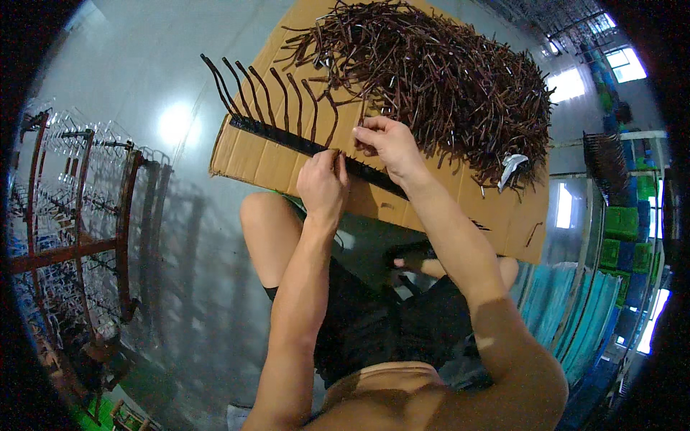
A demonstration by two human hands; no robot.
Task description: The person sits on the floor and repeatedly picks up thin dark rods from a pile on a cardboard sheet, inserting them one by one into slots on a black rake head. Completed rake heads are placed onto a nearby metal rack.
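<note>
A long black bar (287,138) lies slantwise near the close edge of a cardboard sheet (287,171). Several slim, curved brown pieces (296,97), shaped like eyeglass temples, stand in a row along its left part. My left hand (322,183) is closed at the middle of the bar, beside the last standing piece; its fingertips hide what they pinch. Just to the right and farther off, my right hand (390,147) is closed in a pinch. A thin brown piece (361,111) rises from those fingertips, its lower end hidden.
A big heap of similar brown pieces (431,72) covers the far part of the cardboard, with a crumpled white scrap (512,171) on its right side. Brown racks (75,251) stand on the left. Green crates (622,224) and turquoise sheets (575,302) are at right.
</note>
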